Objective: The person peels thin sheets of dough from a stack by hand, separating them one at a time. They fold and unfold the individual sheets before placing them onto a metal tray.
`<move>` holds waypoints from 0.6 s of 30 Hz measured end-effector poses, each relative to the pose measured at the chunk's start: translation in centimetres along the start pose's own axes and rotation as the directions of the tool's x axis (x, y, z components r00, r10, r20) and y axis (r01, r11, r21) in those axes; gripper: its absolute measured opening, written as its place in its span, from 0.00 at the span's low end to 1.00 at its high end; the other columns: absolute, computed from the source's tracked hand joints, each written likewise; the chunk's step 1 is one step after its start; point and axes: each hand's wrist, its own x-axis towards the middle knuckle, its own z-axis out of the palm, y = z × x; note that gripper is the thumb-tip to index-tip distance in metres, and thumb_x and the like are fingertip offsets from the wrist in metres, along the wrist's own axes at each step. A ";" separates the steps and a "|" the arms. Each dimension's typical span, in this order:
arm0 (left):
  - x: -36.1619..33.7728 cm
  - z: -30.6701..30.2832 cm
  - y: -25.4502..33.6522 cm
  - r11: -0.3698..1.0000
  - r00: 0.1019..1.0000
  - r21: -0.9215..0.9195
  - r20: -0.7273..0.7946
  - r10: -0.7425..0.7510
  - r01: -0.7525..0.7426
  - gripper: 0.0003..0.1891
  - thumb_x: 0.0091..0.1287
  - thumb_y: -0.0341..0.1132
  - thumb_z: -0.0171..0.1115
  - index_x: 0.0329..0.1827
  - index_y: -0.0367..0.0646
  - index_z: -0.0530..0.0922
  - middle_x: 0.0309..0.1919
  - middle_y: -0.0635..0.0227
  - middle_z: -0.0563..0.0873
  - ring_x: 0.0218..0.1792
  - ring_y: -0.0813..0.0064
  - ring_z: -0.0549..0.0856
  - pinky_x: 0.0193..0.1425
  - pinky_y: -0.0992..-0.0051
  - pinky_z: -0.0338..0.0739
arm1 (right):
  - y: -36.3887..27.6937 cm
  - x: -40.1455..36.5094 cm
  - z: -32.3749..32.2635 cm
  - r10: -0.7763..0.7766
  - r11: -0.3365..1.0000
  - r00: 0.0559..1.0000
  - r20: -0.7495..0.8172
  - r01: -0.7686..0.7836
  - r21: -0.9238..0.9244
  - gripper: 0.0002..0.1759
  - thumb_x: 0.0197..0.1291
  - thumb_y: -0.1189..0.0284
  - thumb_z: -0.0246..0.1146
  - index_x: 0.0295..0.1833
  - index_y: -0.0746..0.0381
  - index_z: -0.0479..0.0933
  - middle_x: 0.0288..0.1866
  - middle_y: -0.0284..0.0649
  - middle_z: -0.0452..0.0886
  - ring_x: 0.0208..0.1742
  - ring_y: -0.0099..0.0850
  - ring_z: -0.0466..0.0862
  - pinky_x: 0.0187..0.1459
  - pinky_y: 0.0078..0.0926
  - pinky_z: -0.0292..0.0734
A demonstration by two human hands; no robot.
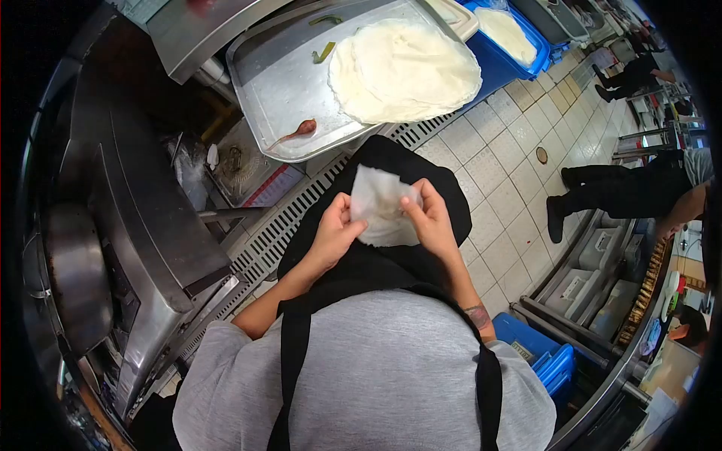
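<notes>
A thin white pastry sheet [377, 197] hangs over my lap, with a faint pale brownish patch near its middle. My left hand [336, 231] pinches its left edge between thumb and fingers. On the opposite side, my right hand [434, 219] grips the right edge, its thumb lying over the sheet. Just beyond my knees, a metal tray [274, 86] bears a pile of similar thin, roundish white sheets [406, 71]. A small reddish-brown bulb with a thin tail [304, 128] and a green strip [324, 52] lie on the tray's left part.
A blue bin [492, 56] holding white material stands beyond the tray. Steel kitchen equipment [150, 218] lines my left, above a slotted floor drain [259, 252]. Another person in dark trousers [617, 192] stands at the right, near shelves of containers [594, 252]. Someone else's legs show farther back.
</notes>
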 end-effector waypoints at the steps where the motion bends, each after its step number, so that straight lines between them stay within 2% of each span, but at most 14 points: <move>1: 0.1 0.5 0.1 0.997 0.999 -0.065 -0.045 -0.030 0.027 0.10 0.64 0.26 0.62 0.44 0.39 0.70 0.38 0.72 0.79 0.39 0.84 0.78 0.51 0.79 0.74 | -0.3 -0.2 0.4 0.023 0.998 0.999 0.029 -0.025 0.053 0.08 0.67 0.71 0.59 0.38 0.61 0.67 0.33 0.27 0.69 0.34 0.15 0.69 0.37 0.14 0.66; 2: 0.2 0.8 0.4 0.990 0.994 -0.132 -0.088 -0.064 0.052 0.11 0.63 0.25 0.63 0.45 0.38 0.71 0.40 0.72 0.80 0.40 0.84 0.78 0.50 0.78 0.75 | -0.5 -0.5 0.9 0.046 0.993 0.997 0.060 -0.052 0.105 0.09 0.67 0.71 0.59 0.39 0.61 0.67 0.33 0.27 0.69 0.34 0.15 0.68 0.37 0.14 0.66; 5: 0.5 1.1 1.4 0.991 0.993 -0.063 0.019 -0.118 0.119 0.13 0.64 0.25 0.63 0.51 0.38 0.73 0.44 0.69 0.82 0.45 0.81 0.80 0.54 0.77 0.74 | 0.0 -0.7 2.1 0.073 0.972 0.994 0.084 -0.090 0.216 0.09 0.67 0.71 0.60 0.44 0.62 0.67 0.37 0.28 0.70 0.37 0.16 0.70 0.40 0.16 0.68; 7: 0.6 1.2 1.1 0.994 0.994 0.033 0.029 -0.106 0.105 0.11 0.64 0.27 0.64 0.47 0.37 0.75 0.40 0.70 0.82 0.42 0.83 0.80 0.49 0.78 0.75 | 0.6 -0.7 2.6 0.076 0.967 0.995 0.063 -0.089 0.237 0.10 0.66 0.71 0.60 0.47 0.62 0.68 0.38 0.29 0.70 0.38 0.17 0.71 0.42 0.17 0.69; 8: 0.7 1.2 1.0 0.992 0.995 0.081 0.033 -0.099 0.096 0.10 0.63 0.28 0.64 0.45 0.37 0.76 0.38 0.70 0.83 0.41 0.84 0.79 0.47 0.79 0.75 | 1.0 -0.8 2.8 0.041 0.972 0.999 0.020 -0.045 0.233 0.14 0.63 0.69 0.64 0.49 0.62 0.70 0.37 0.31 0.74 0.37 0.18 0.73 0.41 0.18 0.71; 11: 0.7 0.5 0.6 0.983 0.997 0.181 0.058 -0.052 0.040 0.07 0.65 0.29 0.64 0.41 0.36 0.77 0.35 0.71 0.83 0.39 0.85 0.79 0.45 0.80 0.75 | -0.4 -1.2 2.7 0.033 0.986 0.999 0.037 -0.027 -0.163 0.13 0.58 0.67 0.69 0.42 0.63 0.74 0.29 0.32 0.77 0.31 0.19 0.74 0.34 0.20 0.71; 14: 0.2 1.4 1.2 0.991 1.000 0.136 0.005 -0.004 0.003 0.05 0.66 0.29 0.62 0.39 0.37 0.76 0.34 0.72 0.82 0.37 0.87 0.77 0.42 0.81 0.73 | 0.1 -0.9 2.0 -0.017 0.942 0.996 -0.088 -0.014 -0.336 0.14 0.55 0.68 0.71 0.34 0.65 0.75 0.21 0.33 0.75 0.25 0.18 0.72 0.27 0.21 0.69; 17: 0.5 0.6 -0.2 0.999 0.997 0.041 -0.070 0.033 -0.030 0.04 0.67 0.28 0.60 0.36 0.39 0.74 0.32 0.73 0.80 0.35 0.88 0.75 0.40 0.82 0.72 | 0.0 -0.4 0.5 -0.057 0.950 0.973 -0.222 -0.016 -0.312 0.14 0.57 0.68 0.70 0.31 0.66 0.74 0.19 0.30 0.74 0.24 0.16 0.69 0.25 0.21 0.67; 18: 0.5 0.3 -0.2 1.000 0.995 0.012 -0.095 0.029 -0.028 0.04 0.67 0.28 0.60 0.36 0.39 0.74 0.32 0.73 0.80 0.35 0.88 0.75 0.40 0.82 0.71 | 0.4 -0.1 0.0 -0.036 0.977 0.963 -0.267 -0.023 -0.213 0.14 0.58 0.69 0.69 0.31 0.66 0.73 0.21 0.28 0.74 0.25 0.15 0.68 0.25 0.20 0.66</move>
